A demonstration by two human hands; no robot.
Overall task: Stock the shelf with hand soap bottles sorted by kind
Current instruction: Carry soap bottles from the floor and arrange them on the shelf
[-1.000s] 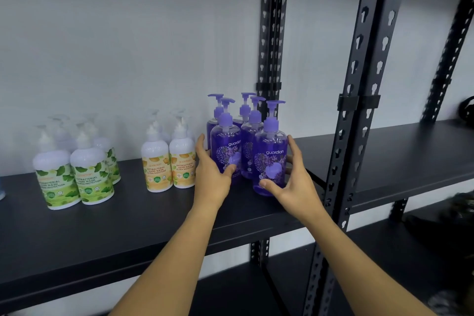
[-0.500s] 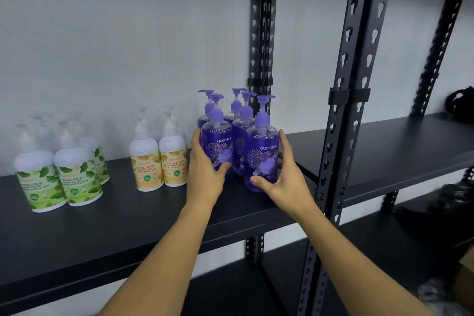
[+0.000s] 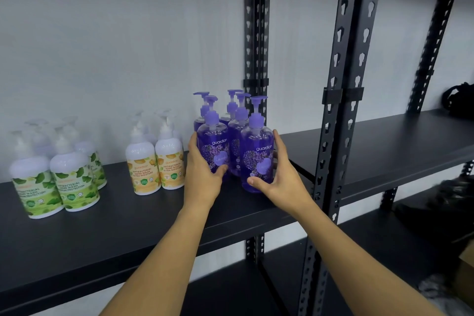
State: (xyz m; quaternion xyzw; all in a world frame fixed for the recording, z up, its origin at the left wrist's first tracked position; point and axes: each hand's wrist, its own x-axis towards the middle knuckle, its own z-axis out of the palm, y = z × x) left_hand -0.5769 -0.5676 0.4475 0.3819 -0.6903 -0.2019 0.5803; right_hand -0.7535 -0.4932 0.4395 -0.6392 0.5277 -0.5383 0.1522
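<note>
Several purple pump bottles [image 3: 232, 133] stand clustered on the black shelf [image 3: 115, 218]. My left hand [image 3: 202, 174] grips the front left purple bottle [image 3: 213, 143], thumb across its label. My right hand [image 3: 279, 174] grips the front right purple bottle [image 3: 256, 151], fingers round its right side, thumb at its base. Left of them stand white bottles with orange labels [image 3: 155, 161], and farther left white bottles with green labels [image 3: 55, 177].
Perforated black uprights [image 3: 338, 110] rise just right of the purple bottles. The shelf continues to the right [image 3: 400, 143], with a dark object [image 3: 459, 97] at its far end. A lower shelf holds dark items [image 3: 441, 208]. A white wall is behind.
The hands have stayed on the two front purple bottles. The front right bottle has slid slightly inward toward the cluster; the view has shifted a little.
</note>
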